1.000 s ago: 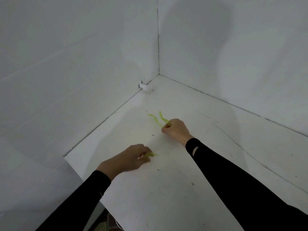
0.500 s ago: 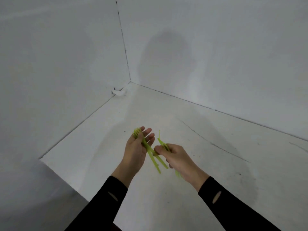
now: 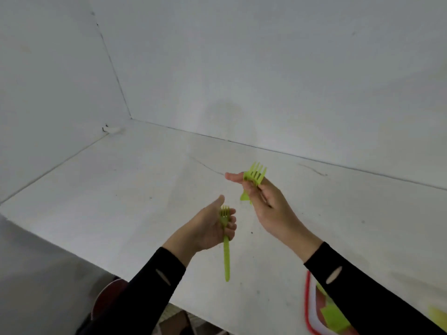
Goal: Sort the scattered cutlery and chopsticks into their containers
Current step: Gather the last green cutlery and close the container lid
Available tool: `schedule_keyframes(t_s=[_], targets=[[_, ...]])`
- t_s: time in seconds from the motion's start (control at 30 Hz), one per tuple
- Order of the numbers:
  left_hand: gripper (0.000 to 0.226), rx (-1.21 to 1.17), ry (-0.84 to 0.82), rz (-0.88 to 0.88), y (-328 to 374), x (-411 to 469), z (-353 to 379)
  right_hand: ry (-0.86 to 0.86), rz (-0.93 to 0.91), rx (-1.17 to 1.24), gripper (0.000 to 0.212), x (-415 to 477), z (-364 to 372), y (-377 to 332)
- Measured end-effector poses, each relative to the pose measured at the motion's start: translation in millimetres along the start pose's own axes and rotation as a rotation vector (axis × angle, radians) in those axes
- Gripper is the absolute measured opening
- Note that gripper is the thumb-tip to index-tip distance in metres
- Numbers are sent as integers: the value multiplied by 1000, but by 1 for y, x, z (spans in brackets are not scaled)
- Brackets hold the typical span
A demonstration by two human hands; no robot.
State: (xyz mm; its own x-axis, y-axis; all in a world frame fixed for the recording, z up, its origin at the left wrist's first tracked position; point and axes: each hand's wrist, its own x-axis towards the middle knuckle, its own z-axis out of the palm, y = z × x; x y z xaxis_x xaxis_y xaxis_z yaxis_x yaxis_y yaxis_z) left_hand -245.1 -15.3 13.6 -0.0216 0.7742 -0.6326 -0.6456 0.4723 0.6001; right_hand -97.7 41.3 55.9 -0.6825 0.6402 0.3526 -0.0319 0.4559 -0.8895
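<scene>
The left grip (image 3: 208, 228) curls round the neck of a single green fork (image 3: 226, 257), its handle hanging down. The right grip (image 3: 268, 209) closes on a small bunch of forks (image 3: 256, 172), tines up. A second ago both were picking these off the surface (image 3: 121, 189). Now they are lifted clear, and a blurred red-rimmed tray (image 3: 306, 305) has come into view lower right, likely where they go.

Red-rimmed container (image 3: 306, 307) blurred, cut off at bottom edge, partly behind right sleeve (image 3: 367, 298), handles of green forks (image 3: 255, 174) hidden inside right hand (image 3: 271, 209), count unclear
</scene>
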Motion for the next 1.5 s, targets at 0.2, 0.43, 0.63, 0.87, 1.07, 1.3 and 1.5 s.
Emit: schedule_keyframes(t_s=[0.2, 0.43, 0.63, 0.87, 1.07, 1.3, 1.5], targets=[[41, -16, -314, -76, -71, -18, 82, -238, -278, -432, 39, -122, -43, 15], [20, -4, -42, 84, -119, -11, 124, -184, -76, -518, 72, -203, -119, 16], [13, 103, -88, 140, -148, -15, 160, -119, -138, -519, 46, -234, -128, -1], [30, 75, -17, 110, -156, -10, 191, 441, -42, -515, 30, -228, -140, -4], [26, -4, -36, 303, -147, 3, 210, 428, 95, -840, 41, -213, -145, 3], [43, -119, -57, 307, -137, 17, 224, 379, 245, -1025, 42, -193, -124, 14], [70, 66, -49, 312, -126, 29, 230, 492, 236, -979, 46, -187, -130, 20]])
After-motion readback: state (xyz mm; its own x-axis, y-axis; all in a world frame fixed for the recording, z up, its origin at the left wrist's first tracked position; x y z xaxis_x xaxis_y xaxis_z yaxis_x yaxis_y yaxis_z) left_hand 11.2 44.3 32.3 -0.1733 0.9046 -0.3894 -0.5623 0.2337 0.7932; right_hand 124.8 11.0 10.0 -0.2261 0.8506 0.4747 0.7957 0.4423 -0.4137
